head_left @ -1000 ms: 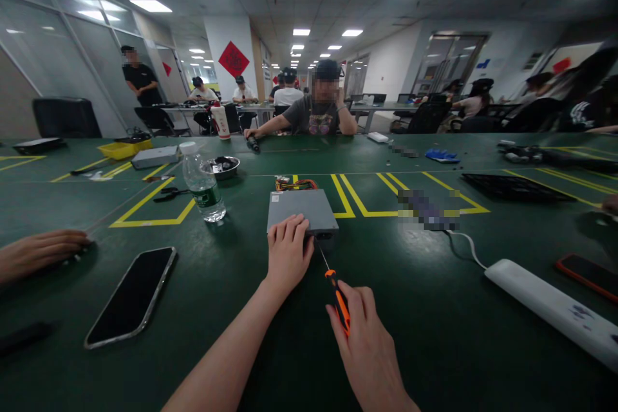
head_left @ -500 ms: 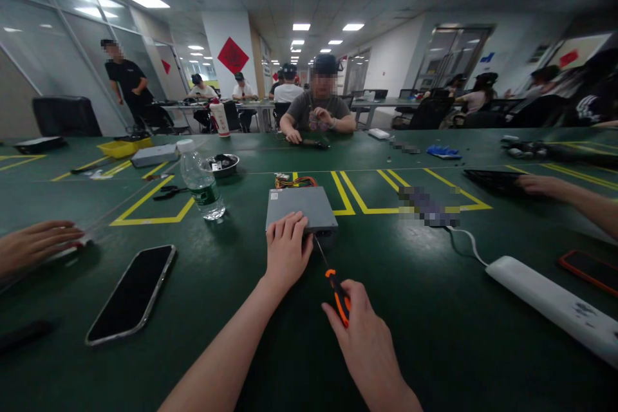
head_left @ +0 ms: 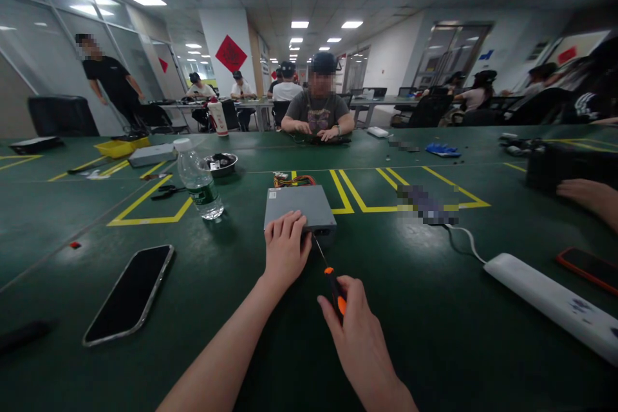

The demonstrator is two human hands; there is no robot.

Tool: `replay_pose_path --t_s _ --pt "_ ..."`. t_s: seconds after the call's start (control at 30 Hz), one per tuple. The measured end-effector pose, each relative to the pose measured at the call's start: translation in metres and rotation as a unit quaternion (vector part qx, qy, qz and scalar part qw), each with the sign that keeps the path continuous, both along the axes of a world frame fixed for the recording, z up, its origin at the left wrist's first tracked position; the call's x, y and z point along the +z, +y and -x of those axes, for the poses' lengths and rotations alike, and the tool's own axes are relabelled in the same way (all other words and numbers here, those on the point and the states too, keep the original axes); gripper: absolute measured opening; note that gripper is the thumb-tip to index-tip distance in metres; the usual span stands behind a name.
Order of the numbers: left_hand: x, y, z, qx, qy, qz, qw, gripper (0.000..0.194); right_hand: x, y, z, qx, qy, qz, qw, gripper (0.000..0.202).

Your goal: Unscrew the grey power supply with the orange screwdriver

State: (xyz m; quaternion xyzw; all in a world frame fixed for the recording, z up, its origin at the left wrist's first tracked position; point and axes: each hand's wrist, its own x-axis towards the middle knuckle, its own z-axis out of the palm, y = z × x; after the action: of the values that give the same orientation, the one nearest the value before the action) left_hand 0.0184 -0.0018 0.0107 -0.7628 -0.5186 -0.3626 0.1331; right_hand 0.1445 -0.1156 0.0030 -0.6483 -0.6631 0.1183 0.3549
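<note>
A grey computer power supply (head_left: 302,201) lies on the green table in front of me, its bundle of coloured cables (head_left: 293,180) behind it. My left hand (head_left: 286,248) presses over its near left part, fingers on the top and thumb down by the front face. An orange-and-black screwdriver (head_left: 330,278) is held by the handle in my right hand (head_left: 357,328). Its thin shaft points up and left to the lower front of the power supply. Whether the tip sits in a screw is too small to tell.
At left are a smartphone (head_left: 129,295), a water bottle (head_left: 201,190), a metal bowl (head_left: 221,164) and a yellow tray (head_left: 121,147). A white power strip (head_left: 550,302) lies at right, near another person's hand (head_left: 589,196). A person (head_left: 318,109) sits opposite.
The screwdriver handle has turned in my right hand, which shifts slightly. My left hand stays on the power supply. Another person's hand at far left has gone out of view.
</note>
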Motion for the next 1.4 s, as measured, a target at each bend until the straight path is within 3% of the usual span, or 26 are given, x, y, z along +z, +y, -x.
replay_pose_path --t_s 0.1,0.53,0.7,0.93,1.2,1.4 --pt "0.001 -0.001 0.001 0.001 0.001 0.0 1.0 0.026 -0.001 0.001 0.002 -0.001 -0.017 -0.024 1.0 0.027" --pt "0.001 -0.001 -0.001 0.009 -0.001 -0.004 1.0 0.027 0.01 0.002 0.002 0.009 -0.015 0.031 0.999 0.028" --pt "0.0 -0.001 0.0 0.001 0.0 -0.006 1.0 0.028 0.015 -0.004 -0.016 0.012 0.006 -0.004 1.0 0.023" --pt "0.002 -0.001 0.0 -0.004 0.0 -0.001 1.0 0.027 0.011 0.001 -0.044 -0.051 0.003 -0.028 0.998 0.026" --pt "0.001 -0.001 0.001 -0.001 0.002 -0.004 1.0 0.028 0.009 0.003 -0.041 -0.038 0.017 -0.03 0.999 0.027" --pt "0.001 -0.001 0.001 -0.001 0.004 -0.001 1.0 0.028 0.007 0.003 -0.04 -0.047 -0.038 -0.06 0.996 0.028"
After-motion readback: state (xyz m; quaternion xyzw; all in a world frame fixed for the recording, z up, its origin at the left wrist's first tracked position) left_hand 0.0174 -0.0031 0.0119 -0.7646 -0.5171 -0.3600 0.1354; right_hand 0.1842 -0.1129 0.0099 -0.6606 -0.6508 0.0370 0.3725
